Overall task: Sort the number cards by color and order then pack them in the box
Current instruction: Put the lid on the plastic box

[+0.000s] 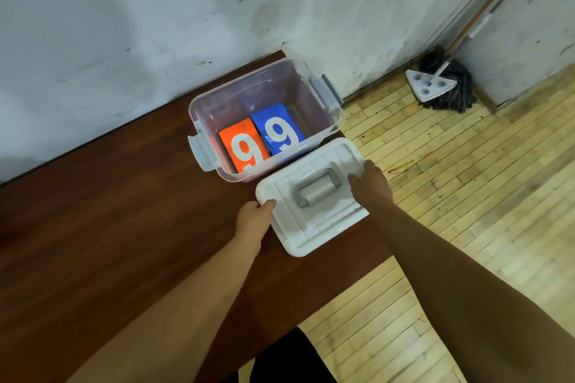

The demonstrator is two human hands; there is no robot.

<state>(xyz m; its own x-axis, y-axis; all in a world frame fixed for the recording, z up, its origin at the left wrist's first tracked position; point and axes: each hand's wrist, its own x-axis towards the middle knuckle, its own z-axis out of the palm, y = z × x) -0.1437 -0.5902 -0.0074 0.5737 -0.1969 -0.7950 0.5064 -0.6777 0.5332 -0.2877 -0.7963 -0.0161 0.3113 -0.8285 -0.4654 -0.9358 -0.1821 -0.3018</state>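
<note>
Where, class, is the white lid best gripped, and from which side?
Grip the white lid at its two opposite edges, left hand and right hand coming from either side: it is broad and flat, and its grey handle lies folded down.

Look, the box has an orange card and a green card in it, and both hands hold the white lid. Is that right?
Not quite. The head view shows that in the box the orange card sits beside a blue card, not a green one. The left hand and the right hand do hold the white lid.
</note>
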